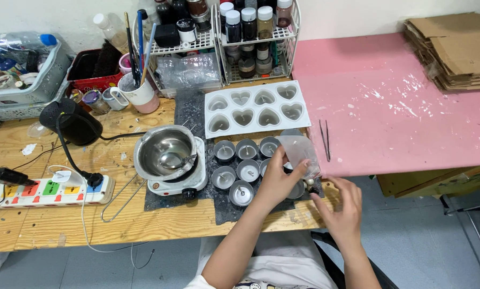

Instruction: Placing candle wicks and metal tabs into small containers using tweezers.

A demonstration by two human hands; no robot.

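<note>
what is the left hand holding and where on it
The left hand holds a clear plastic cup by its lower side, fingers wrapped around it. The right hand is open and holds nothing.

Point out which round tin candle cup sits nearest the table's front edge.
The front-most round tin, in the row closest to the person, just left of the left hand. The other tins all sit farther back, toward the heart mould.

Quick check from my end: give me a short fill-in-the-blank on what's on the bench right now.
1. The left hand holds a clear plastic ___ over the small tins.
2. The white mould has cavities shaped like ___.
3. The steel bowl sits on a small white ___.
4. The tweezers lie on the ___ tabletop.

Missing words: cup; hearts; hotplate; pink
</note>
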